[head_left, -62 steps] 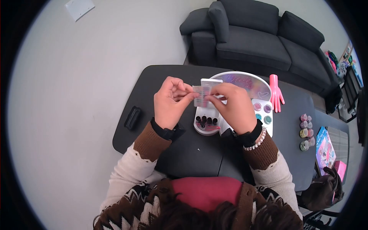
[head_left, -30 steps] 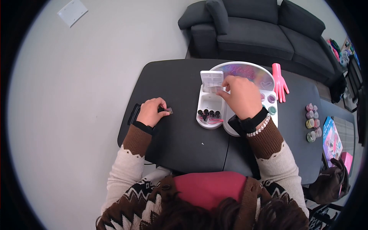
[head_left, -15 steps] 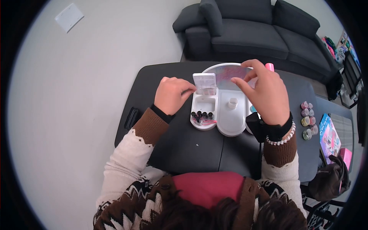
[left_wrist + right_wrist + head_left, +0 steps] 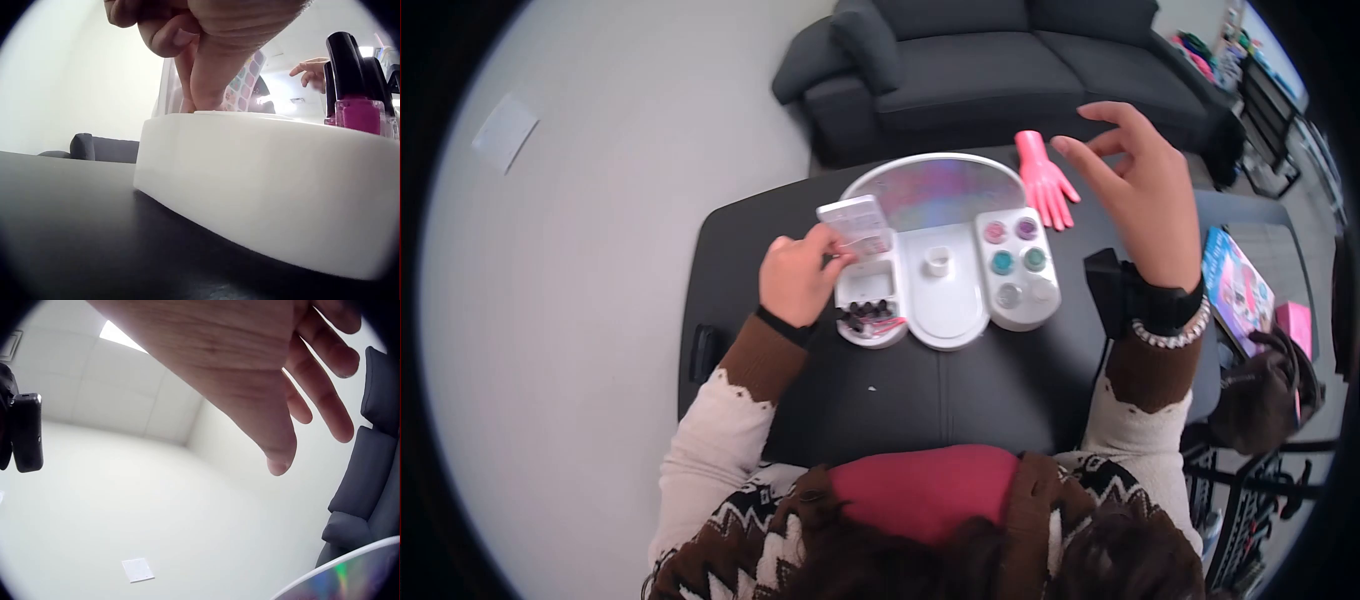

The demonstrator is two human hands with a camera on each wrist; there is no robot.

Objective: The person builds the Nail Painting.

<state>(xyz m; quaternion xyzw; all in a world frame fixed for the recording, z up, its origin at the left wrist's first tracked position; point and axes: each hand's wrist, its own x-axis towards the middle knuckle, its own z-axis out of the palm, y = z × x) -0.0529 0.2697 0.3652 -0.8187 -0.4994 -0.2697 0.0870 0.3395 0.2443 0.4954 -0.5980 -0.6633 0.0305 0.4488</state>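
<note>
My left hand (image 4: 797, 275) is at the raised clear lid (image 4: 853, 218) on the left of a white nail-art station (image 4: 945, 320). Its thumb and finger pinch the lower edge of a nail sticker sheet (image 4: 247, 81), which has rows of coloured nail shapes and leans by the lid. Just below sits a cluster of black-capped nail polish bottles (image 4: 865, 312), one showing magenta polish in the left wrist view. My right hand (image 4: 1145, 190) is raised in the air at the right, fingers loosely bent and apart, holding nothing.
A small white cup (image 4: 938, 261) stands in the station's middle tray; glitter pots (image 4: 1002, 262) fill its right side. Behind rises a shiny curved panel (image 4: 945, 195). A pink model hand (image 4: 1047, 180) lies at back right, a black case (image 4: 705, 352) at the left table edge.
The right hand released the clear sheet at the lid and swung out to the right. My left hand went out to the left of the table, then came back to the lid.
</note>
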